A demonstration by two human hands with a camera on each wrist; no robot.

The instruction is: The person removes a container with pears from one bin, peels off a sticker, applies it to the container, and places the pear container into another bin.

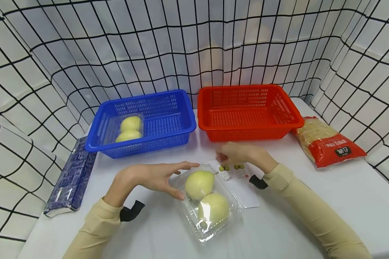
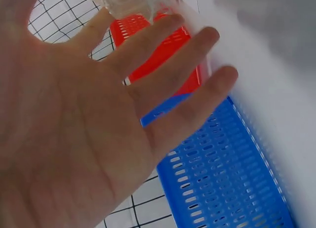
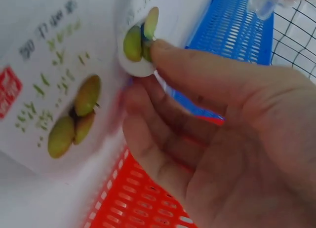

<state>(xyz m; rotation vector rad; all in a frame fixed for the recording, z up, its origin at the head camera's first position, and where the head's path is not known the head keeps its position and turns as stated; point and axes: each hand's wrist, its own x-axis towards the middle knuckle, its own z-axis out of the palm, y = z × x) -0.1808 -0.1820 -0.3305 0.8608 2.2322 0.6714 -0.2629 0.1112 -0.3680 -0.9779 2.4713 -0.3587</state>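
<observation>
- plastic box (image 1: 205,232), clear: lying on the white table (image 1: 139,237), two pale yellow fruits (image 1: 199,184) inside.
- left hand (image 1: 157,177): at the plastic box's left side, fingers extended, grasping nothing; whether the thumb touches the plastic box cannot be told.
- right hand (image 1: 236,153): beyond the plastic box and to its right, thumb and fingers pinching a sticker.
- sticker (image 3: 133,45), white, round-ended, green fruit print: beyond the plastic box, to its right; whether wholly free of the sheet cannot be told.
- paper sheet (image 1: 246,196), white, similar fruit print: just right of the plastic box.
- blue basket (image 1: 155,144): beyond the plastic box, to its left; a second clear box (image 1: 111,130) with two fruits inside.
- red basket (image 1: 246,135): beyond the plastic box, to its right.
- red-labelled packet (image 1: 330,144): well right of the plastic box.
- dark blue patterned bundle (image 1: 69,180): well left of the plastic box.
</observation>
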